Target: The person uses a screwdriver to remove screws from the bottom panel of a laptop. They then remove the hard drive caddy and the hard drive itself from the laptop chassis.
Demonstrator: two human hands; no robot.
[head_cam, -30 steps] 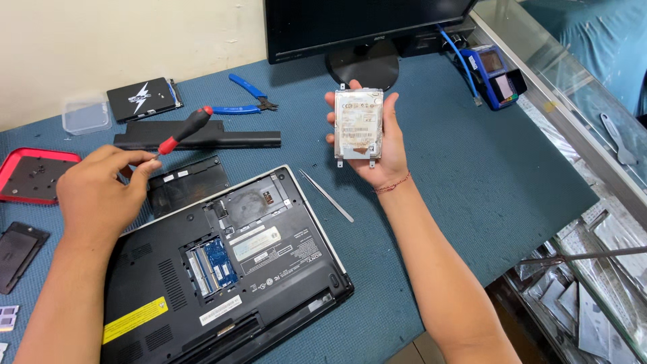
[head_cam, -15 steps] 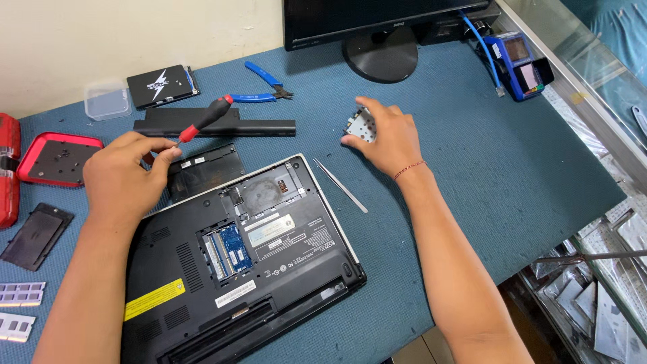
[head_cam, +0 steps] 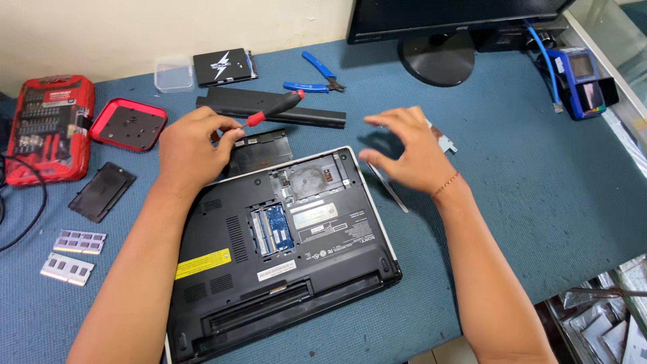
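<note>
A black laptop [head_cam: 283, 249] lies upside down on the blue mat, its bottom covers off and its drive bay and memory slots bare. My left hand [head_cam: 192, 145] rests at the laptop's far left corner, fingers closed on a red-and-black screwdriver [head_cam: 273, 111]. My right hand [head_cam: 408, 152] hovers just right of the laptop with fingers spread, holding nothing. The silver hard drive [head_cam: 445, 140] lies on the mat behind that hand, mostly hidden. A thin metal tool [head_cam: 389, 192] lies beside the laptop's right edge.
A long black battery [head_cam: 310, 118] and blue pliers [head_cam: 317, 75] lie behind the laptop. A monitor stand [head_cam: 438, 57] is at the back. A red bit case [head_cam: 44, 128], its lid [head_cam: 128, 125], a black cover [head_cam: 101, 192] and two memory sticks [head_cam: 71, 256] sit left.
My right hand lowered the hard drive from mid-air to the mat, let go, and now hovers open over it. My left hand stayed on the screwdriver.
</note>
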